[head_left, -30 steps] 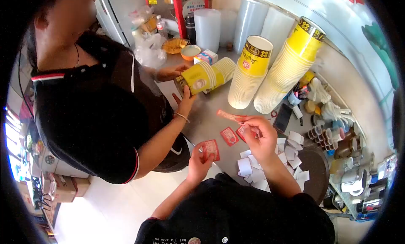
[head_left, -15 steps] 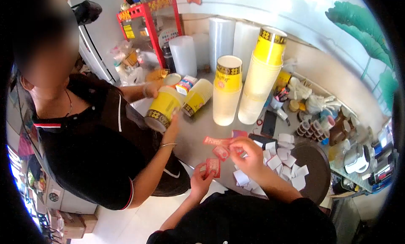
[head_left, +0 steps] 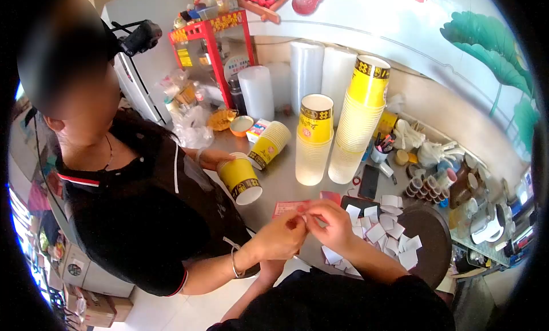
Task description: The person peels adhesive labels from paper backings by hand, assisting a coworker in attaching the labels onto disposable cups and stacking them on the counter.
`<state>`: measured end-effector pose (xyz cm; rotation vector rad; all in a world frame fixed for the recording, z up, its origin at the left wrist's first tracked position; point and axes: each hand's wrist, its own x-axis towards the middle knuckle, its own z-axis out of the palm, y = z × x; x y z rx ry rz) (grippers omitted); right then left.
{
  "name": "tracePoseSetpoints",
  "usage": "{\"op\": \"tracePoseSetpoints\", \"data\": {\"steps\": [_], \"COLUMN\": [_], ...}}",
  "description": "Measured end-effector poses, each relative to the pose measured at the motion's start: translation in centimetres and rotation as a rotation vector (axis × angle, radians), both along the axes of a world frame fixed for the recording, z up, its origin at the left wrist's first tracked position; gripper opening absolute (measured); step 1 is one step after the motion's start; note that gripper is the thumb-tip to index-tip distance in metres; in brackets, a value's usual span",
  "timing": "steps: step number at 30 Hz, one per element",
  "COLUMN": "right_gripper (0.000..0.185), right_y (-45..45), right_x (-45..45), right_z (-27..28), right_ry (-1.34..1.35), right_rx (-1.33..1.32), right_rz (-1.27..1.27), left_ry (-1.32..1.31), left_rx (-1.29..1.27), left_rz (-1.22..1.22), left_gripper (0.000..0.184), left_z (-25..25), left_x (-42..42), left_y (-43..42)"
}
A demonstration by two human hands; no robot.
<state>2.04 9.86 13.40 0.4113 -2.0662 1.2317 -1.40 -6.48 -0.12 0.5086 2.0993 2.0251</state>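
My right hand [head_left: 330,227] is closed, with a red printed card [head_left: 290,208] reaching leftward from its fingers. A co-worker's hand [head_left: 281,237] meets my fingertips; whatever lies between them is too small to tell. Below that hand, only the edge of my left hand [head_left: 272,268] shows, its fingers hidden. Another red card [head_left: 330,198] lies on the metal table behind my right hand. Folded white cards [head_left: 376,232] are heaped to the right, partly on a round dark tray [head_left: 430,245]. The co-worker's other hand [head_left: 214,158] holds yellow paper cups [head_left: 239,179].
Two tall stacks of yellow cups [head_left: 314,154] [head_left: 357,122] stand behind my hands, with a lying cup stack [head_left: 269,144] to their left. A phone [head_left: 369,181], pen holder [head_left: 378,154] and small jars [head_left: 426,188] are at the right. The co-worker stands at the left.
The co-worker's nearer hand has left the cups and moved to my right hand, covering my left hand. The held cups tilt downward to the right. The view has shifted slightly.
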Motion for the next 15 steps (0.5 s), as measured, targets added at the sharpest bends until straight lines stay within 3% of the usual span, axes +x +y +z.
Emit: {"op": "tracePoseSetpoints", "data": {"steps": [6,10,12,13,15], "right_gripper": [0.016,0.038,0.048,0.048,0.047], "right_y": [0.4,1.5,1.9,1.7,0.9], "right_x": [-0.3,-0.6,-0.5,-0.3,0.0], "right_z": [-0.3,-2.9,-6.5,-6.3,-4.6], "right_ry": [0.036,-0.205,-0.574,-0.605,-0.77], "right_rx": [0.117,0.017,-0.288,-0.298,-0.753], "right_rz": [-0.031,-0.214,-0.025,-0.028,0.222], "left_ry": [-0.014,-0.126,-0.222,-0.273,-0.28], "left_rx": [-0.046,-0.037,0.044,0.047,0.044], "left_rz": [0.116,0.088,-0.019,-0.073,-0.124], "left_gripper": [0.046,0.045,0.037,0.033,0.03], "left_z": [0.3,5.9,6.0,6.8,6.7], "left_x": [1.6,0.9,0.7,0.7,0.6], "left_y": [-1.0,0.5,0.9,1.1,1.2]}}
